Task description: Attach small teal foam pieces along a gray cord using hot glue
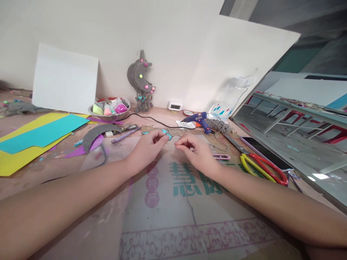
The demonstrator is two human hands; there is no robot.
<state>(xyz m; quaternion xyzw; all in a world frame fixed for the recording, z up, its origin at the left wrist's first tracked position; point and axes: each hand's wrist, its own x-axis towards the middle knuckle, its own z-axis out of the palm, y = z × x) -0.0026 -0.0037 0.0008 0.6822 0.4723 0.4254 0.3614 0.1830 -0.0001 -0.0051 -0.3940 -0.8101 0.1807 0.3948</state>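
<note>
My left hand point(151, 147) is closed in a pinch, with a small blue foam piece point(167, 135) at its fingertips. A thin grey yarn point(175, 137) runs from that piece toward my right hand point(197, 151). The fingers of my right hand are pinched together, apparently on the yarn's end, which is too fine to see clearly. Both hands are above a printed cardboard sheet point(168, 216) with a clear film over it. More small blue pieces point(145, 132) lie just behind my left hand.
A blue glue gun point(196, 121), grey yarn bundle point(219, 126), scissors point(267, 168), phone point(267, 151) and pink cutter point(221, 156) lie to the right. Coloured sheets point(46, 131) and a grey crescent point(94, 136) lie left. A moon ornament point(141, 77) hangs behind a bowl point(111, 116).
</note>
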